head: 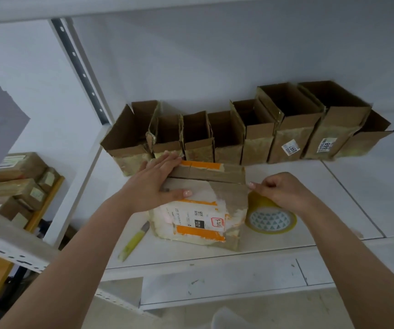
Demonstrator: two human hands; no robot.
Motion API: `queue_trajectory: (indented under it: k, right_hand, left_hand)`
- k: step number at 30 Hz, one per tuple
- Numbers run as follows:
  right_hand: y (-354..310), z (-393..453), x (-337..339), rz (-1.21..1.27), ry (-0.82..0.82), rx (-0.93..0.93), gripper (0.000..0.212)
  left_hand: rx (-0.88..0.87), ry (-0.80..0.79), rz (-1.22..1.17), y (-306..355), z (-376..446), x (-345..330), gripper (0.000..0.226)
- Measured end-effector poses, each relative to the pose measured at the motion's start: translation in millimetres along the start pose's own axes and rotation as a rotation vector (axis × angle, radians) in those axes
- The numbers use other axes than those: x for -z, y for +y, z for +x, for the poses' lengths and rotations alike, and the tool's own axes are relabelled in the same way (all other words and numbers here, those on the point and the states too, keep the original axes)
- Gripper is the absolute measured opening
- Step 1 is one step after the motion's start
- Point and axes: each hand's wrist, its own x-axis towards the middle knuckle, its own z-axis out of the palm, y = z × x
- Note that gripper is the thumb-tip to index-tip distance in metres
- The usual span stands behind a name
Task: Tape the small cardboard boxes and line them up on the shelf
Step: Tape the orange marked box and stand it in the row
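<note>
A small cardboard box (pixel 205 205) with orange stripes and a white label sits near the front of the white shelf (pixel 345 200). My left hand (pixel 158 181) lies flat across the box's closed top flaps at its left end, thumb on the near side. My right hand (pixel 281 188) is at the box's right edge, fingers curled and pinching the tape end just above the yellowish tape roll (pixel 270 216). The roll lies on the shelf right of the box.
Several open cardboard boxes (pixel 245 134) stand in a row along the back wall. A yellow utility knife (pixel 134 241) lies on the shelf left of the box. Sealed parcels (pixel 22 184) are stacked on a lower shelf at the far left.
</note>
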Motion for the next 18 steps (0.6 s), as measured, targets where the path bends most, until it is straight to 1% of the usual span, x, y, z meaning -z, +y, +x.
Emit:
queue_trajectory:
  k: [1,3,4,5,6,7,9,10,12,13,14,15,16,17,18]
  right_hand:
    - [1.5,1.8,0.0,-0.009,0.002,0.011,0.055]
    - [3.5,3.9,-0.1,-0.030,0.004,0.029,0.058]
    - [3.6,4.3,-0.4,-0.035,0.005,0.038,0.058]
    - [3.9,4.6,-1.2,-0.034,0.003,0.046,0.057]
    - [3.9,4.7,-2.1,-0.029,0.000,0.050,0.057]
    - [3.7,4.3,-2.7,-0.026,-0.004,0.052,0.058]
    - [4.0,3.0,-2.8,-0.029,-0.011,0.063,0.059]
    - [4.2,2.9,-2.3,-0.028,-0.006,0.070,0.060]
    - [3.4,1.7,-3.1,-0.032,-0.005,0.078,0.062]
    - [2.3,1.0,-3.2,-0.028,-0.006,0.082,0.063]
    - [1.3,-0.3,-2.9,-0.018,-0.005,0.084,0.065]
    - [0.7,-1.7,-2.6,-0.005,0.002,0.082,0.068]
    - [0.7,-3.0,-2.2,0.005,0.011,0.081,0.072]
    - [1.4,-3.4,-2.5,0.011,0.020,0.083,0.075]
    - [2.3,-3.4,-3.1,0.015,0.024,0.085,0.078]
  left_hand:
    - [0.008,0.005,0.057,3.7,-0.6,2.7,0.106]
    - [-0.048,0.137,0.116,19.8,-2.9,1.8,0.103]
    - [-0.099,0.203,0.078,33.7,-4.8,-2.0,0.097]
    - [-0.142,0.221,0.037,48.9,-6.9,-8.3,0.090]
    - [-0.171,0.201,0.052,62.6,-8.2,-17.9,0.085]
    - [-0.177,0.170,0.122,73.3,-9.0,-29.7,0.082]
    - [-0.131,0.144,0.247,82.0,-9.9,-46.4,0.083]
    - [-0.117,0.138,0.251,81.0,-8.4,-47.5,0.083]
    - [-0.137,0.128,0.218,77.8,-8.6,-43.0,0.084]
    - [-0.158,0.133,0.153,75.8,-8.8,-39.1,0.084]
    - [-0.172,0.168,0.022,73.5,-10.9,-36.0,0.081]
    - [-0.167,0.261,-0.159,70.3,-14.5,-33.2,0.075]
    - [-0.123,0.417,-0.334,64.6,-19.1,-32.3,0.067]
    - [-0.034,0.606,-0.461,55.2,-24.2,-33.3,0.058]
    - [0.086,0.784,-0.533,42.7,-30.2,-36.1,0.048]
